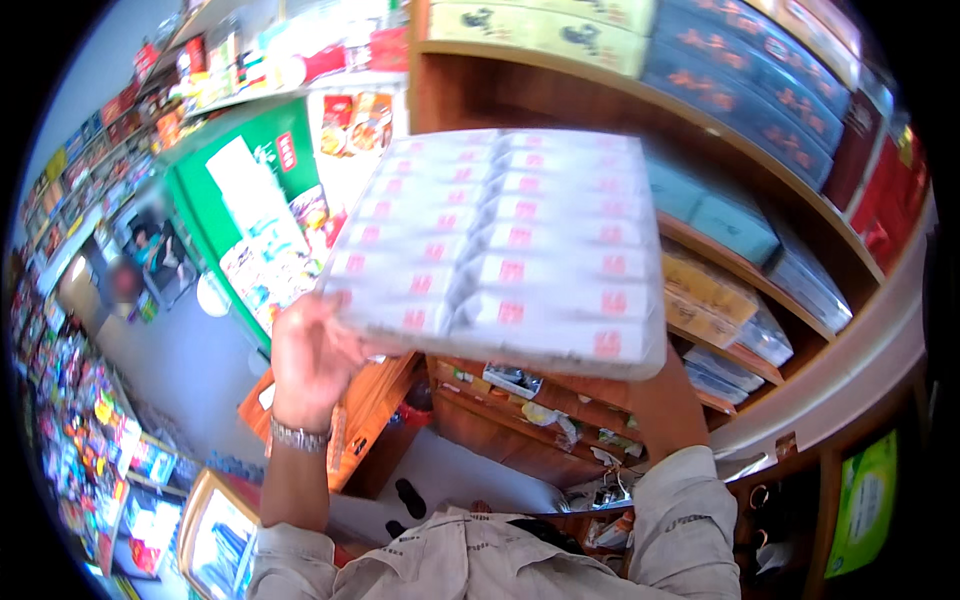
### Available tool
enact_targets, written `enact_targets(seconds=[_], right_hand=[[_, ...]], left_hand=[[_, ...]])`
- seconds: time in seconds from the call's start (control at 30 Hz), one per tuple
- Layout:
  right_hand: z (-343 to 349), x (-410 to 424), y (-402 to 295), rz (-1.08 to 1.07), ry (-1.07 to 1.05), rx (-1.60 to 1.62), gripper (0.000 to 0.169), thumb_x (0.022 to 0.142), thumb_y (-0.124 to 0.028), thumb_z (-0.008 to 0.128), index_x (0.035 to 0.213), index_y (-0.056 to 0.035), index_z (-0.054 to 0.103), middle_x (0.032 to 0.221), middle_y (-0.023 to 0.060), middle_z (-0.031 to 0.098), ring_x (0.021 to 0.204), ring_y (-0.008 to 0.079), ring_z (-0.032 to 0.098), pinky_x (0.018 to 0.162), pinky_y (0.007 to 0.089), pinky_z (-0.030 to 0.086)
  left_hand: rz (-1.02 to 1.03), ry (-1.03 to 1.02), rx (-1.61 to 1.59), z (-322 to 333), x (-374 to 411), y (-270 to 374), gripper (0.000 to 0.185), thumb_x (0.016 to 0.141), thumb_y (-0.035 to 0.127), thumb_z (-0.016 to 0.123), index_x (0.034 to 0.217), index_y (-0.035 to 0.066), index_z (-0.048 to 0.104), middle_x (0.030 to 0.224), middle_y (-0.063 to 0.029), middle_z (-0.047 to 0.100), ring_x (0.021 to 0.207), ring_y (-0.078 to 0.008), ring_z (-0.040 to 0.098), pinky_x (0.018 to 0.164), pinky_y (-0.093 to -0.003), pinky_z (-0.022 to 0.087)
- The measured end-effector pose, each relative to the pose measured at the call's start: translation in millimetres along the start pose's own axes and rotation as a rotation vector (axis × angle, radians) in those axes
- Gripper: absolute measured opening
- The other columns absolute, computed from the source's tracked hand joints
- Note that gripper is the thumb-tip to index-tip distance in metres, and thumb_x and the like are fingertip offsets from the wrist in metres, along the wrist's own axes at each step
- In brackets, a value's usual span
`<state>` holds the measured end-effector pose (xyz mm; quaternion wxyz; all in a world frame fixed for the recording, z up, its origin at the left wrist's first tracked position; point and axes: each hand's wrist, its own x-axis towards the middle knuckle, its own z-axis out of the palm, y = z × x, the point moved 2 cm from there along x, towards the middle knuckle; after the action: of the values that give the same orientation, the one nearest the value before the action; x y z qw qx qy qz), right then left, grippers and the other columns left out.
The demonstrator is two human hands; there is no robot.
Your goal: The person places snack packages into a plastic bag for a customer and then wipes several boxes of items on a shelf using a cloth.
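A wide, flat pack (555, 247) wrapped in clear film is held up before my chest, tilted. Inside it, white packets with red print lie in rows, split by a grey seam down the middle. My left hand (315, 345) grips its near left corner, thumb along the edge, with a metal-band watch (300, 436) at the wrist. On the other side, my right forearm (670, 409) runs up behind the pack's near right corner. The pack hides my right hand, so its grip cannot be seen. Beyond the pack's far edge is a wooden shelf bay (480, 94).
Wooden shelves at right hold blue boxes (750, 82), turquoise boxes (731, 225) and yellow boxes (705, 296). A green panel (225, 187) stands left of the pack. Below are a wooden counter (375, 427) and dark shoes (409, 498). A person (157, 251) sits far left.
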<state>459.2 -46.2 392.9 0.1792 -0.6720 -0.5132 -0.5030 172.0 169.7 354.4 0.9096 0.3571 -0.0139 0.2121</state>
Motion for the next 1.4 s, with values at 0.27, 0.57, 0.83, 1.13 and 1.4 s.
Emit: enact_targets(seconds=[0.27, 0.57, 0.83, 1.13, 1.4], right_hand=[[-70.9, 41.2, -53.5, 0.715, -0.152, 0.66, 0.036, 0.086, 0.004, 0.065, 0.121, -0.0027, 0.068, 0.114, 0.018, 0.068, 0.103, 0.0314, 0.067, 0.094, 0.0401, 0.052], [-20.6, -4.4, -215.3, -0.381, -0.78, 0.717, 0.058, 0.096, -0.026, 0.066, 0.147, -0.0052, 0.046, 0.159, 0.0125, 0.042, 0.133, 0.0415, 0.051, 0.122, 0.0565, 0.026], [58.4, 40.9, -227.3, -0.061, -0.544, 0.869, 0.048, 0.1, -0.013, 0.06, 0.145, 0.0014, 0.05, 0.149, 0.0232, 0.05, 0.139, 0.04, 0.046, 0.119, 0.0469, 0.033], [-24.8, -41.7, -346.0, -0.737, -0.622, 1.226, 0.069, 0.082, -0.004, 0.062, 0.148, -0.0057, 0.045, 0.155, 0.0123, 0.047, 0.135, 0.0332, 0.052, 0.117, 0.0501, 0.038], [62.5, 7.6, -256.9, -0.156, -0.447, 0.863, 0.054, 0.091, 0.003, 0.056, 0.145, 0.0053, 0.048, 0.148, 0.0245, 0.051, 0.136, 0.0394, 0.051, 0.116, 0.0463, 0.039]], left_hand=[[0.199, 0.326, 0.028, -96.1, -134.7, -28.6, 0.082, 0.082, 0.014, 0.06, 0.155, -0.004, 0.027, 0.147, -0.0248, 0.051, 0.131, -0.044, 0.056, 0.105, -0.0611, 0.05], [0.34, 0.529, 0.083, -127.7, -210.7, -51.7, 0.083, 0.076, 0.013, 0.07, 0.151, -0.002, 0.037, 0.14, -0.0196, 0.058, 0.123, -0.0378, 0.062, 0.103, -0.053, 0.052], [0.402, 0.622, 0.104, -123.1, -249.7, -73.1, 0.084, 0.068, 0.011, 0.067, 0.147, -0.004, 0.042, 0.136, -0.0171, 0.061, 0.123, -0.0332, 0.061, 0.108, -0.0464, 0.047], [0.438, 0.659, -0.024, -114.0, -244.1, -79.9, 0.094, 0.068, 0.006, 0.068, 0.155, 0.003, 0.034, 0.143, -0.0108, 0.055, 0.131, -0.0229, 0.054, 0.113, -0.038, 0.041], [0.441, 0.697, 0.228, -97.7, -247.6, -63.7, 0.104, 0.063, 0.003, 0.07, 0.158, 0.003, 0.027, 0.143, -0.0109, 0.055, 0.132, -0.0229, 0.053, 0.113, -0.0371, 0.04]])
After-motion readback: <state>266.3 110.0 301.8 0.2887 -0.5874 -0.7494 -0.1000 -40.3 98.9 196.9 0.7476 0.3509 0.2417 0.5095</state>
